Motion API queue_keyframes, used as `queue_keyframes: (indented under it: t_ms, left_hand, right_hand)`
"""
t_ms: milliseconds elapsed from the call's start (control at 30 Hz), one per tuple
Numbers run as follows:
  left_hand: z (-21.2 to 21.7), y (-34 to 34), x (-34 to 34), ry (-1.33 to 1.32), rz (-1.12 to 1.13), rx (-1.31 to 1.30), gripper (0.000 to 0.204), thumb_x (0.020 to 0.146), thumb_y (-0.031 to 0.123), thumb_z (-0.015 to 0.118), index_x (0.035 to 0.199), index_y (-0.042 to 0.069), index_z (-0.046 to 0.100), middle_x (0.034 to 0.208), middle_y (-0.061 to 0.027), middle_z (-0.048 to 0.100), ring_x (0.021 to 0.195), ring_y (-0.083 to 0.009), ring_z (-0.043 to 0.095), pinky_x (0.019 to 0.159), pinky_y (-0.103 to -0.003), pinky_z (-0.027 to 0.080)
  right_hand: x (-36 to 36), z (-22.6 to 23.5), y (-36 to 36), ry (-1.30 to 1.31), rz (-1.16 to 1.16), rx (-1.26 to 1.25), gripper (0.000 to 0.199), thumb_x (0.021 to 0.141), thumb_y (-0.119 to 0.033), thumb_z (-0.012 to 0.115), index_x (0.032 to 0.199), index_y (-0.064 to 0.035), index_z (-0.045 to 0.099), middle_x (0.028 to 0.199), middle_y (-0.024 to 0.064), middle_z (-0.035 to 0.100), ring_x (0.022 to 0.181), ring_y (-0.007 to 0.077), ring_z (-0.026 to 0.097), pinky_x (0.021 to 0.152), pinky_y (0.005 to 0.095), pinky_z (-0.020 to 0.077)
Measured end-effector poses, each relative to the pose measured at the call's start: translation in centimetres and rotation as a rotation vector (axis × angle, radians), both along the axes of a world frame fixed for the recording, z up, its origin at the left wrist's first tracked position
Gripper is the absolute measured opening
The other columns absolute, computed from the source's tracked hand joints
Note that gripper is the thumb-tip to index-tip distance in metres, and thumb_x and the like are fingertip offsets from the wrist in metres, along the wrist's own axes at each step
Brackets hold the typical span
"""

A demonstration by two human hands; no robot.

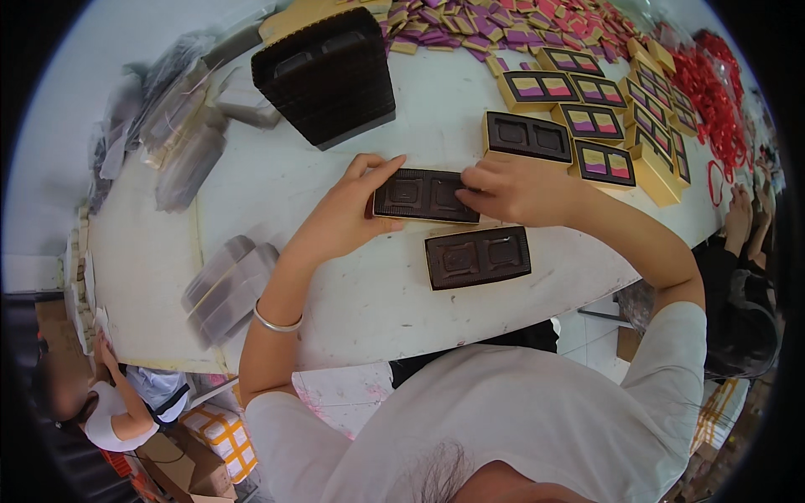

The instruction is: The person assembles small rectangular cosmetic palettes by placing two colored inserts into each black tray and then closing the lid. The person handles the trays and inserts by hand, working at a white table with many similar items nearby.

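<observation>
Between my hands is a shallow gold box with a dark brown plastic tray [404, 193] set in its top; the tray has two square wells. My left hand [348, 205] grips the box's left end, thumb on the near side and fingers at the far side. At the right end, my right hand [516, 189] has its fingers curled and pressed together on the tray's edge. Just nearer to me lies a second box with a brown tray [478, 257], its wells bare. Another gold box with a bare tray [528, 137] stands beyond my right hand.
A tall stack of dark trays [331, 92] stands at the back. Several filled gold boxes [605, 164] sit at right, near red ribbons [708, 101]. Small purple, red and gold packets [503, 25] pile up far off. Clear plastic lids [226, 289] lie left. Another person [117, 411] works at lower left.
</observation>
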State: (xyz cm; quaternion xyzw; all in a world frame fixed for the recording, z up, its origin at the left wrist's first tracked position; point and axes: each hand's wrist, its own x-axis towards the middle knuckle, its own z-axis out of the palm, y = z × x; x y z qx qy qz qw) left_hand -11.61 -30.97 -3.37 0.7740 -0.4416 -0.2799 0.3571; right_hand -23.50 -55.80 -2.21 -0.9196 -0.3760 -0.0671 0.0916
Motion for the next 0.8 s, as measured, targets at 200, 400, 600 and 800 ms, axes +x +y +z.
queue_keyframes:
  t_ms: [200,400,600,800]
  left_hand:
    - [-0.5,0.2,-0.2,0.049,0.034,-0.060,0.078,0.070,0.006,0.077,0.139,0.011,0.041,0.120,-0.0084,0.041,0.083,-0.0172,0.051,0.071,-0.029,0.048]
    - [-0.5,0.5,-0.1,0.051,0.069,-0.032,0.075,0.070,0.015,0.080,0.135,0.006,0.044,0.117,-0.0076,0.042,0.088,-0.0163,0.053,0.070,-0.026,0.048]
    - [-1.6,-0.9,-1.1,-0.270,0.123,-0.027,0.069,0.067,0.022,0.081,0.125,0.004,0.047,0.111,-0.0087,0.046,0.083,-0.0196,0.057,0.071,-0.028,0.049]
    - [-1.1,-0.8,-1.0,-0.183,0.112,-0.004,0.073,0.065,0.026,0.082,0.126,0.008,0.047,0.113,-0.0084,0.047,0.083,-0.0232,0.060,0.072,-0.032,0.051]
  right_hand:
    - [1.1,0.7,0.4,0.345,-0.056,0.181,0.014,0.079,-0.012,0.066,0.089,-0.0032,0.064,0.082,0.0108,0.052,0.079,0.0285,0.057,0.071,0.0386,0.0473]
    - [3.9,1.3,-0.5,0.447,-0.327,0.512,0.010,0.082,-0.011,0.063,0.080,-0.0011,0.064,0.081,0.0120,0.062,0.074,0.0277,0.061,0.067,0.0359,0.0480]
    - [18.8,-3.5,-7.4,-0.399,-0.553,0.234,0.028,0.082,-0.022,0.064,0.103,-0.0046,0.063,0.096,0.0113,0.064,0.100,0.0289,0.058,0.079,0.0418,0.0490]
    - [23.2,-4.2,-6.7,-0.233,-0.686,0.044,0.018,0.078,-0.015,0.060,0.091,-0.0044,0.066,0.086,0.0140,0.066,0.088,0.0335,0.062,0.076,0.0445,0.0500]
